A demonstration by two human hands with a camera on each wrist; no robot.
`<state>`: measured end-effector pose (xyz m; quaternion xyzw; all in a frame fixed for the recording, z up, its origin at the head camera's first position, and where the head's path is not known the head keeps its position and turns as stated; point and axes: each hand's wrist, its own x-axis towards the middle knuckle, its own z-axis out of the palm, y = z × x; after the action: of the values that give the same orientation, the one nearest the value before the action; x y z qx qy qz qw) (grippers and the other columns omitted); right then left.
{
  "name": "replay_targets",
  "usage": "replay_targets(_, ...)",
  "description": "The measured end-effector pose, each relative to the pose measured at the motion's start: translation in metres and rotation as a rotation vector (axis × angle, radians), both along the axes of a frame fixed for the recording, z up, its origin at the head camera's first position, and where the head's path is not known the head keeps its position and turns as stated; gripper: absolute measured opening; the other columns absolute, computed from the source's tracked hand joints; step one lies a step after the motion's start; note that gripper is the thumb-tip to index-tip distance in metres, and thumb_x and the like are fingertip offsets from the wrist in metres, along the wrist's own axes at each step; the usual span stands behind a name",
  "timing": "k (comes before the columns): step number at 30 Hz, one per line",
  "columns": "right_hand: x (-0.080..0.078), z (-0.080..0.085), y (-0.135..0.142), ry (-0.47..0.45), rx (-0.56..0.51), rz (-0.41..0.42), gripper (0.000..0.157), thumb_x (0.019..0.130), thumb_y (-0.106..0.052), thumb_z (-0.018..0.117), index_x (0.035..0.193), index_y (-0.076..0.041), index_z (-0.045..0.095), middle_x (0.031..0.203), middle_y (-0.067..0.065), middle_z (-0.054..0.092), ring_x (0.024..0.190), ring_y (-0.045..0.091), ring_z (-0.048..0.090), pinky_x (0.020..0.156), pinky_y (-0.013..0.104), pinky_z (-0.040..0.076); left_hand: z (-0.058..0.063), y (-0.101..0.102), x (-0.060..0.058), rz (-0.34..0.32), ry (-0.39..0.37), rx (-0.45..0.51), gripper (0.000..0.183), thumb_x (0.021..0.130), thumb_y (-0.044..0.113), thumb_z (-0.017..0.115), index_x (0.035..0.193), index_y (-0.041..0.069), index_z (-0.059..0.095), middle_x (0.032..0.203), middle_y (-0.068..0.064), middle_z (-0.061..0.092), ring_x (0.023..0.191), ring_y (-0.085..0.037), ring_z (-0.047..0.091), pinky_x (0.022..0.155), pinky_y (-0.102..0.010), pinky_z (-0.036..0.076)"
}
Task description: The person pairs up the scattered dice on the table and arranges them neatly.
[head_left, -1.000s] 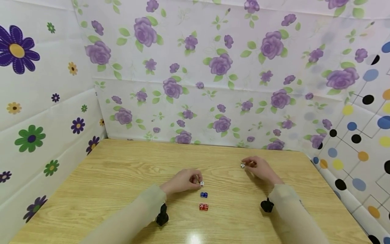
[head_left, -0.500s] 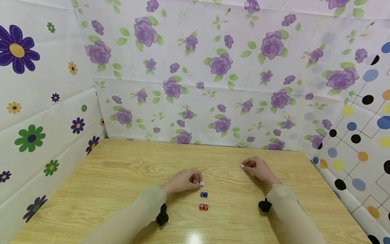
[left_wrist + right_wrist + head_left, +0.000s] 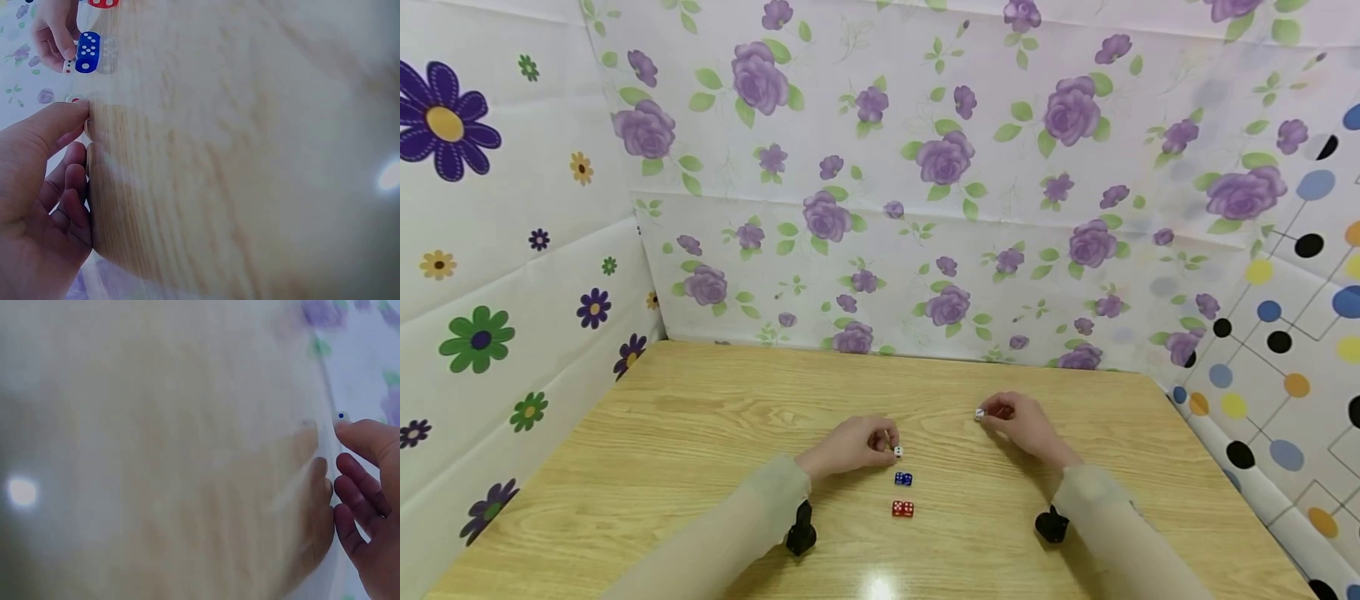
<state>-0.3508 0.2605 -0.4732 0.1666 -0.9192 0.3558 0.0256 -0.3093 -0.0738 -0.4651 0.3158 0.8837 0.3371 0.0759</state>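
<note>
My left hand pinches a white die at the middle of the wooden table. In the left wrist view only a sliver of that die shows past the thumb. Farther back and to the right, my right hand holds a second white die between thumb and fingertips. The right wrist view shows this die with a blue pip, just beyond the thumb. Two blue dice sit side by side just in front of the left hand's die. Closer to me lies a pair of red dice.
The pale wooden table reaches back to a purple-flowered cloth wall. Flower-printed cloth stands at the left, dotted cloth at the right. A black device hangs at the left wrist, another black device at the right.
My right hand has moved left and slightly toward me with its white die, which has come closer to the left hand's die. The left hand and the coloured dice stay put.
</note>
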Motion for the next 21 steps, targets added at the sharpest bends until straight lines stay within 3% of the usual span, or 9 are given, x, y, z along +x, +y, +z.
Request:
replay_targets(7, 0.023, 0.000, -0.040, -0.022, -0.020, 0.075, 0.012, 0.090, -0.023, 0.073, 0.101, -0.021, 0.072, 0.093, -0.002, 0.066, 0.079, 0.009, 0.058, 0.069, 0.023, 0.049, 0.000, 0.001, 0.000, 0.006, 0.010, -0.008, 0.009, 0.091, 0.023, 0.072, 0.094, 0.019, 0.064, 0.074, 0.006, 0.056, 0.064, -0.006, 0.047, 0.067, -0.023, 0.042)
replay_targets(12, 0.039, 0.000, -0.063, -0.034, -0.052, 0.085, 0.009, 0.090, -0.022, 0.073, 0.099, -0.022, 0.071, 0.091, -0.004, 0.066, 0.077, 0.008, 0.057, 0.067, 0.022, 0.049, 0.000, 0.001, 0.001, 0.014, 0.012, -0.010, 0.009, 0.091, 0.023, 0.072, 0.093, 0.021, 0.064, 0.075, 0.006, 0.057, 0.064, -0.005, 0.047, 0.067, -0.023, 0.042)
replay_targets(21, 0.054, 0.000, -0.088, -0.041, -0.075, 0.104, 0.009, 0.089, -0.019, 0.074, 0.098, -0.019, 0.071, 0.088, -0.004, 0.067, 0.076, 0.007, 0.057, 0.067, 0.020, 0.048, 0.001, 0.002, 0.001, 0.015, 0.024, -0.016, 0.009, 0.091, 0.023, 0.072, 0.094, 0.019, 0.064, 0.073, 0.006, 0.056, 0.063, -0.004, 0.047, 0.065, -0.023, 0.042)
